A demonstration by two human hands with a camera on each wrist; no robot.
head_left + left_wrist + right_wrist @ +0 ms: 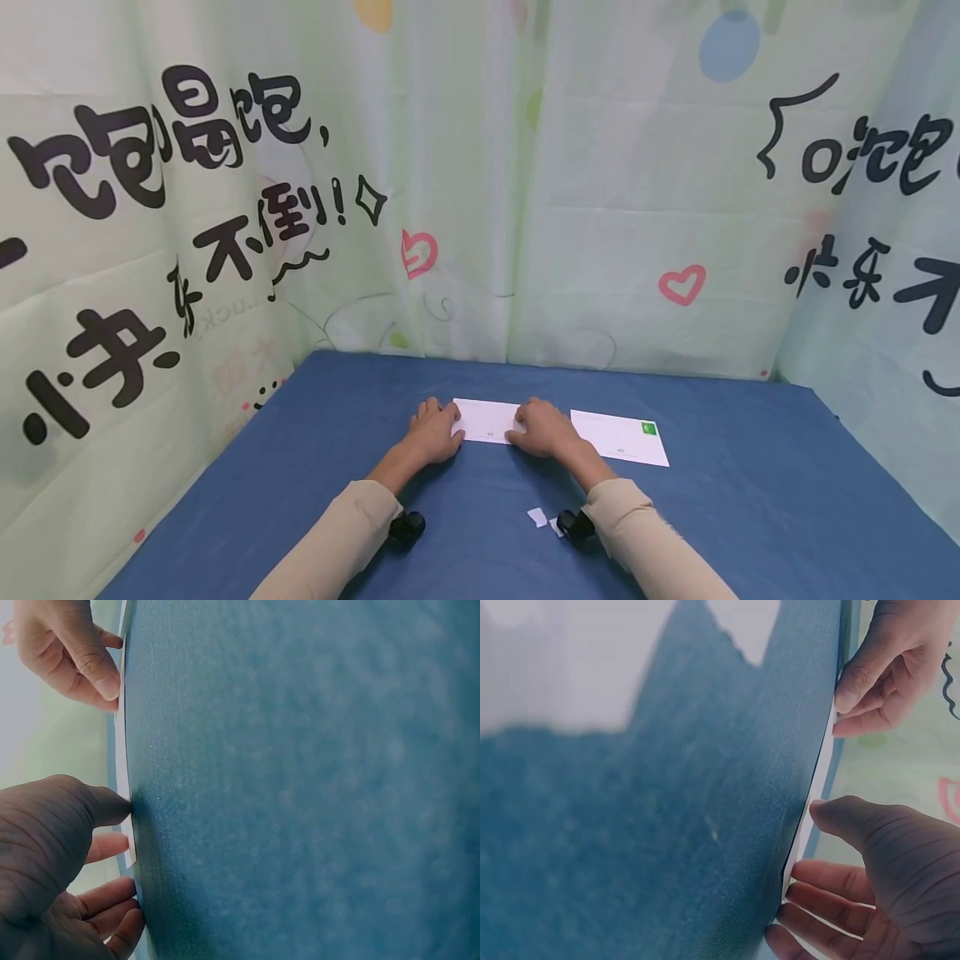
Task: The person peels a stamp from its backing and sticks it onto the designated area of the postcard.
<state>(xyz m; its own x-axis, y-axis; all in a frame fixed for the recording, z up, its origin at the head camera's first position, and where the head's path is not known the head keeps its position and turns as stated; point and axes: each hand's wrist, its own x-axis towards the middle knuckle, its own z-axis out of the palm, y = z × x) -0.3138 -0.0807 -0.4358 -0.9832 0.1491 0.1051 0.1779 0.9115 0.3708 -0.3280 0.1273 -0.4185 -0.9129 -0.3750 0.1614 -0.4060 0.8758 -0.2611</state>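
A white envelope (487, 419) lies flat on the blue cloth, between my two hands. My left hand (437, 432) holds its left end, thumb at the near edge and fingers toward the far side. At the right end, my right hand (547, 429) grips it in the same way and covers that corner. Seen edge-on in the left wrist view, the envelope (121, 750) is a thin white strip by the left thumb. The right wrist view shows its edge (822, 761) beside the right thumb. Just right of my right hand lies a second envelope (618, 437) with a green stamp.
Two small white paper scraps (537, 517) lie nearer to me, one partly behind the black right wrist camera (576, 527). A blue cloth (750, 500) covers the table. Printed curtains (600, 208) enclose its back and sides.
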